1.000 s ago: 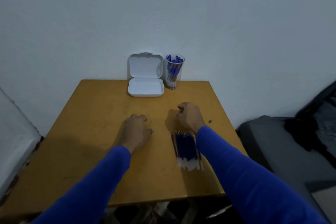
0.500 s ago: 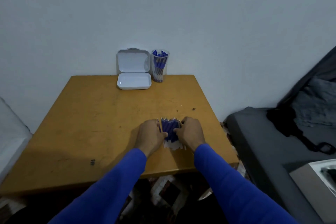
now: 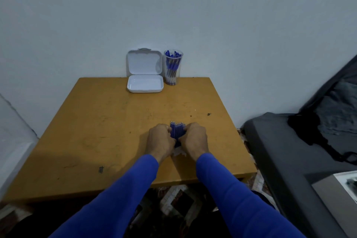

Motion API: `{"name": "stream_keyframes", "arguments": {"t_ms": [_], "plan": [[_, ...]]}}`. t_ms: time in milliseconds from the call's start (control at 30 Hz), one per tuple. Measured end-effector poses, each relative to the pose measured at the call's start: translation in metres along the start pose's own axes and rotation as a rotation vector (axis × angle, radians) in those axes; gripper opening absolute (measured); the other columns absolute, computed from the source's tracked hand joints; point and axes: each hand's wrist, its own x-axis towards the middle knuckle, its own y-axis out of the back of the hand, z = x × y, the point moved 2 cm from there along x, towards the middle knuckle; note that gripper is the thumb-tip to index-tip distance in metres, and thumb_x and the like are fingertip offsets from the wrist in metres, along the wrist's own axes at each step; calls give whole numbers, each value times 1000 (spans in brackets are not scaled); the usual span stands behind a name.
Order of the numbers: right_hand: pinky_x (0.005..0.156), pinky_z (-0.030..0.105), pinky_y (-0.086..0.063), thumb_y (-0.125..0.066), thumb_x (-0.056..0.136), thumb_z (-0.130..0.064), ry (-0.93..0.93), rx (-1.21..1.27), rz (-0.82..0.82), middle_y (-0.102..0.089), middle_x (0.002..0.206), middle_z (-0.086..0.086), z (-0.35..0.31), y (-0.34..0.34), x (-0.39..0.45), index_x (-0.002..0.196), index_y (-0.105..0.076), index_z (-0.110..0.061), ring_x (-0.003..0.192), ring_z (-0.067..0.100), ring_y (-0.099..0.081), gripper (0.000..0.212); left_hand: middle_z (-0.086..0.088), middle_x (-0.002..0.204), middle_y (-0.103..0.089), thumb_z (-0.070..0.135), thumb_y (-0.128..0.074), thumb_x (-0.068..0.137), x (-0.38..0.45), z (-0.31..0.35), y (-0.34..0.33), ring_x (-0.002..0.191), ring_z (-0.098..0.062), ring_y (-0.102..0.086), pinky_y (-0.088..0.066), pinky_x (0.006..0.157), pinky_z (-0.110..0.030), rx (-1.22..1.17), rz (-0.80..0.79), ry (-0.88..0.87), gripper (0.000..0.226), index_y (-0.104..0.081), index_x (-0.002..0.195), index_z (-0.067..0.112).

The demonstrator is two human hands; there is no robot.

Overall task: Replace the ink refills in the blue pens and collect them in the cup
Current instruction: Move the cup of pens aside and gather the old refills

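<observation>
L hand [image 3: 161, 142] and R hand [image 3: 195, 139] are cupping the bundle of thin blue plastic ink refills [image 3: 177, 131] between their grips on the yellow wooden desk [image 3: 108, 121], fingers curled round it. Judged light, slick, prone to scatter; hold mid-length. Clear plastic cup of blue pens [image 3: 172, 67] is standing well beyond the grips.

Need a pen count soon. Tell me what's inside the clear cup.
The clear cup holds blue pens standing upright, caps at the rim. The pens overlap, so those behind and their number cannot be made out.
</observation>
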Motion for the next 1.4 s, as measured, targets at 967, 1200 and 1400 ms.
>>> {"name": "stream_keyframes", "arguments": {"t_ms": [967, 1200, 1400], "plan": [[77, 19, -53, -65, 96, -7, 322, -92, -151, -74, 99, 6, -27, -18, 3, 111, -75, -11, 82, 12, -63, 19, -4, 106, -74, 1, -66, 92, 23, -13, 13, 98, -18, -68, -58, 89, -31, 42, 55, 23, 22, -76, 106, 15], [71, 19, -54, -66, 94, -5, 322, -58, -187, -73, 93, 5, -58, -36, 18, 105, -76, -11, 81, 15, -67, 16, -3, 109, -74, 4, -67, 93, 47, -23, 34, 101, -17, -68, -58, 90, -29, 28, 117, 61, 21, -76, 108, 15], [78, 29, -60, -66, 94, -5, 304, -31, -220, -75, 93, 7, -87, -50, 44, 102, -77, -10, 87, 21, -72, 15, -3, 107, -73, 1, -65, 92, 83, -31, 48, 97, -16, -67, -57, 86, -27, 5, 124, 100, 22, -76, 106, 15]]}}
